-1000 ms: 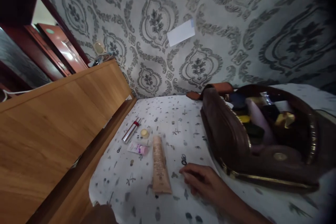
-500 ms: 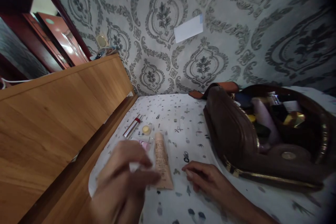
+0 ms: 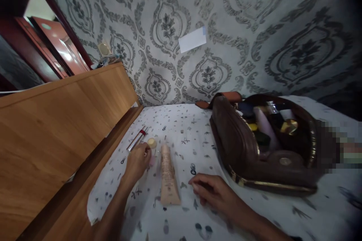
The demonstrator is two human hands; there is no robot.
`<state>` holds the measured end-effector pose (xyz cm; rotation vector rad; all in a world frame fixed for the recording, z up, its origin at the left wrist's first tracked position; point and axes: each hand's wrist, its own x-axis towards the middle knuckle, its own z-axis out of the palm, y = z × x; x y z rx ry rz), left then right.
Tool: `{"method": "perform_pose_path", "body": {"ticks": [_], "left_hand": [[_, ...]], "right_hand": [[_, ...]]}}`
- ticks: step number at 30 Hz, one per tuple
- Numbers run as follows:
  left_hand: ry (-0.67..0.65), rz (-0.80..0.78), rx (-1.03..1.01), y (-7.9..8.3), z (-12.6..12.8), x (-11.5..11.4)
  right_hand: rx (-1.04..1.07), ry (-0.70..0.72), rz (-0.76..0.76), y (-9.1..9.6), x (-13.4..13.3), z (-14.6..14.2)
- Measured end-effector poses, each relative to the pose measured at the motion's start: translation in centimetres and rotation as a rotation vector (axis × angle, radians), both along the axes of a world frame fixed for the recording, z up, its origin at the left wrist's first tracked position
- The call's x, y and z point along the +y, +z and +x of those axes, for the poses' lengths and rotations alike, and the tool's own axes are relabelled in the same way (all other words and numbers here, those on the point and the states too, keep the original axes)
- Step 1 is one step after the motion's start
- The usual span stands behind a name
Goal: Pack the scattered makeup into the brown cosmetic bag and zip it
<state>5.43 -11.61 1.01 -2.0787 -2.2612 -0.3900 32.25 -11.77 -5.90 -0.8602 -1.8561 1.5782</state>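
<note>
My left hand (image 3: 137,161) reaches over the patterned sheet with its fingers bent downward, beside a small pink item (image 3: 152,160) that it partly covers. What lies under the fingertips is hidden. Just beyond them sits a small round pale-yellow pot (image 3: 152,143). A silver tube with a red band (image 3: 137,140) lies to the left of the pot. Between my two hands a peach-coloured squeeze tube (image 3: 168,177) lies flat, its narrow end pointing away. My right hand (image 3: 213,190) rests on the sheet with its fingers curled in, nothing visible in them.
An open brown zip bag (image 3: 240,135) full of cosmetics stands at right, an orange-brown strap (image 3: 230,97) behind it. Along the left runs a wooden board (image 3: 70,116). A patterned wall (image 3: 169,64) with a white paper rectangle (image 3: 192,40) closes off the back.
My left hand has moved forward and away from me, from close beside the squeeze tube to the pink item. My right hand stays in place. The view has shifted slightly.
</note>
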Motion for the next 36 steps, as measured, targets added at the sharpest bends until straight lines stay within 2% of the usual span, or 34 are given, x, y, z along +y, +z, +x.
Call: {"method": "perform_pose_path", "body": {"ticks": [4,9,13,17,19,22,25,28,36], "left_hand": [[-0.032,-0.125,-0.13,-0.5,2.4,-0.6],[-0.025,-0.236,-0.148,-1.0,4.6,-0.9],[0.009,-0.277,-0.263,-1.6,4.8,-0.6],[0.021,-0.266,-0.523,-2.9,3.8,-0.1],[-0.035,-0.283,-0.753,-3.5,3.4,-0.1],[-0.165,-0.404,-1.156,-3.7,3.6,-0.6],[-0.326,-0.526,-1.4,-3.6,4.6,-1.3],[-0.453,-0.583,-1.498,-3.8,5.5,-1.6],[-0.634,-0.683,-1.556,-4.8,6.3,-1.7]], "right_hand": [[-0.001,-0.004,0.005,0.2,-0.1,0.1],[0.005,-0.006,0.017,0.3,-0.1,0.1],[0.016,-0.001,0.025,0.3,-0.1,0.1],[0.024,-0.005,0.019,0.4,-0.2,0.1],[0.041,-0.006,0.016,0.3,-0.2,0.1],[0.077,-0.018,-0.003,0.1,-0.1,0.1],[0.135,-0.048,-0.051,0.1,0.0,0.0],[0.228,-0.057,-0.112,0.2,0.2,0.0],[0.388,-0.127,-0.325,0.3,0.7,0.1]]}}
